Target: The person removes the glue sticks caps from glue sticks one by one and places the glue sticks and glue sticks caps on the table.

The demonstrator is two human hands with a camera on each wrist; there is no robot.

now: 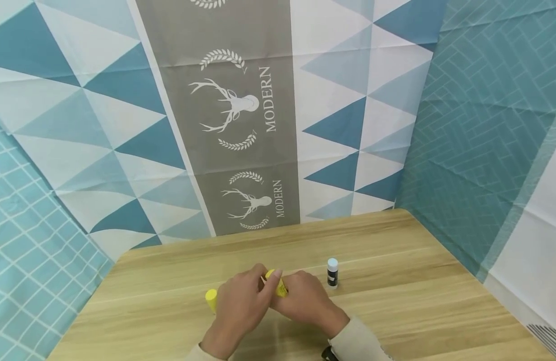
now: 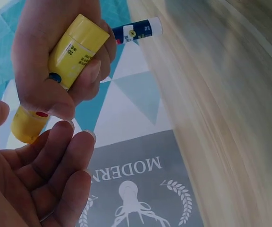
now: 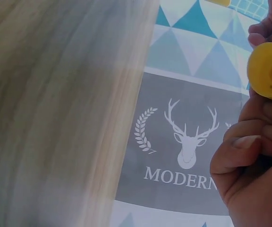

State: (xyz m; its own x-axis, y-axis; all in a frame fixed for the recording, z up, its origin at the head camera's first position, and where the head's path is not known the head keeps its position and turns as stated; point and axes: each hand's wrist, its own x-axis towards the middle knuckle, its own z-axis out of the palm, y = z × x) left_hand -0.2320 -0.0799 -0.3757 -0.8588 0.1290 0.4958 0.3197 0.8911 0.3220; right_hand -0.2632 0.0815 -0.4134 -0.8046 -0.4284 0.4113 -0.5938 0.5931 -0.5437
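On the pale desk (image 1: 395,281) was a white-capped tube (image 1: 333,274), left of which the right hand (image 1: 307,301) gripped a yellow tube (image 2: 77,54), probably light, stiff and slick, best held mid-barrel, while the left hand (image 1: 241,303) looked loosely relaxed, contact unclear.

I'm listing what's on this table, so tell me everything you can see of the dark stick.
The dark stick looks like a glue stick: a slim, plastic-looking cylinder with a pale, cap-like top and a white base. In the left wrist view it carries a white patch with a yellow mark; the print is too small to read. It stands upright on the wood-grain table, right of the right hand and apart from it, touching only the table.
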